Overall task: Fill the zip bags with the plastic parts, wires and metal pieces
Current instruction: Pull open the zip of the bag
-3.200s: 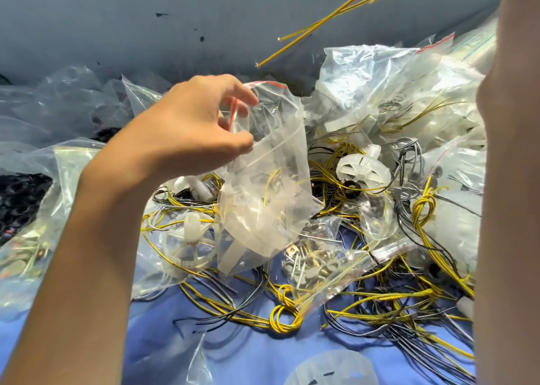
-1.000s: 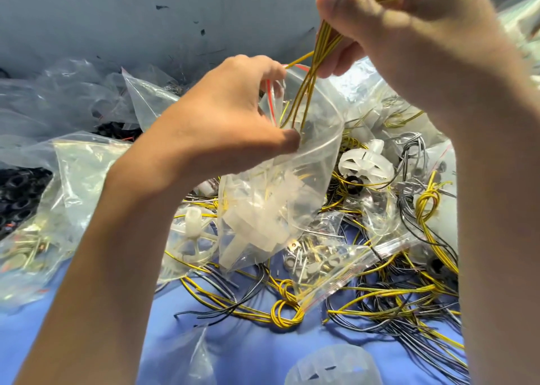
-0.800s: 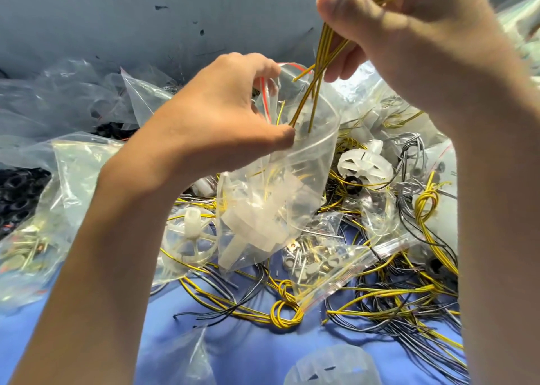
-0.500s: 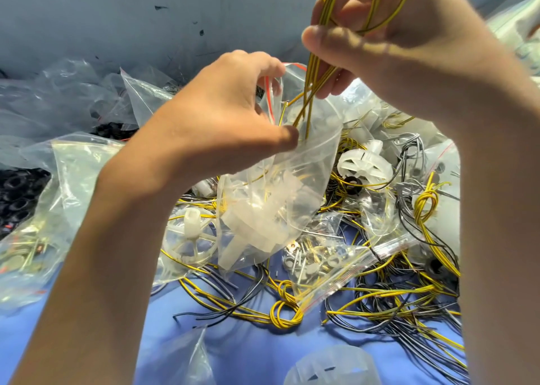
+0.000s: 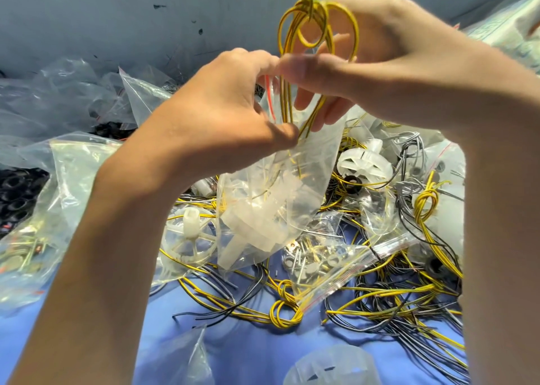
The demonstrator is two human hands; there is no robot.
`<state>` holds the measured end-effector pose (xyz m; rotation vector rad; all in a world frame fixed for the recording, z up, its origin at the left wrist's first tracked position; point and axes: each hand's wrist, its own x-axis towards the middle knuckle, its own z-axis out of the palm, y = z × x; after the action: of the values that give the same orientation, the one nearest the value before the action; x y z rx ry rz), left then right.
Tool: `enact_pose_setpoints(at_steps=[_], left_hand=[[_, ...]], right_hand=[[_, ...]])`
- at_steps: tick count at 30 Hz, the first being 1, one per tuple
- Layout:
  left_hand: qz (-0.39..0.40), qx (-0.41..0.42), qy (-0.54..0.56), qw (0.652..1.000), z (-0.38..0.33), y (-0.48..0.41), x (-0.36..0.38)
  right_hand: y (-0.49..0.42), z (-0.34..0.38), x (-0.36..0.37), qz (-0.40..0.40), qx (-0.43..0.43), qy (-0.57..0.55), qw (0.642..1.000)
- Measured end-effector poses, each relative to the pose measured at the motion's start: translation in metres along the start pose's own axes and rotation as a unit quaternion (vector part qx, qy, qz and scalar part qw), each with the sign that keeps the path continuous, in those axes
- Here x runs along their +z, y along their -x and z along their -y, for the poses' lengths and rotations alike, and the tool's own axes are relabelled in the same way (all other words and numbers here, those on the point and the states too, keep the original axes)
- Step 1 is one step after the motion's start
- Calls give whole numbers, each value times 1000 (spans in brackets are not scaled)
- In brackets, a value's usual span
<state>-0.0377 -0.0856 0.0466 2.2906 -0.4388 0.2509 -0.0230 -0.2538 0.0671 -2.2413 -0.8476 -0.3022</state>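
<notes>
Two hands work at centre, raised above the pile. Left hand (image 5: 222, 112) pinches the mouth of a clear zip bag (image 5: 280, 197), thumb on the near side, fingers curled over the red-lined rim. Right hand (image 5: 380, 63) grips a looped yellow wire bundle (image 5: 315, 28); knot on top, lower ends down inside the bag mouth. White plastic part (image 5: 257, 223) lies in the bag bottom. Near right, touching below: second zip bag (image 5: 330, 264) holding metal pieces. Loose yellow and black wires (image 5: 394, 302) spread over the blue cloth (image 5: 248, 349). White plastic wheel (image 5: 365, 162) further right. More filled bags (image 5: 43, 209) at left.
</notes>
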Motion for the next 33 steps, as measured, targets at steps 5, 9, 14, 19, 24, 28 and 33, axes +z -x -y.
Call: enact_pose_setpoints(at_steps=[5, 9, 14, 19, 24, 28, 33], left_hand=[[-15, 7, 2, 1000, -1, -1, 0], [-18, 3, -13, 1000, -3, -1, 1], [-19, 5, -24, 1000, -2, -1, -1], [-25, 6, -32, 999, -4, 0, 0], [-33, 2, -31, 999, -3, -1, 0], [-43, -2, -34, 999, 0, -2, 0], [-47, 1, -38, 998, 1, -2, -1]], right_hand=[[-2, 1, -2, 11, 30, -53, 998], [-1, 1, -3, 24, 17, 30, 999], [2, 6, -2, 61, 9, 76, 995], [3, 2, -5, 77, -7, 77, 994], [2, 0, -6, 61, -14, 106, 992], [2, -1, -7, 39, -14, 120, 992], [0, 0, -7, -45, -18, 67, 997]])
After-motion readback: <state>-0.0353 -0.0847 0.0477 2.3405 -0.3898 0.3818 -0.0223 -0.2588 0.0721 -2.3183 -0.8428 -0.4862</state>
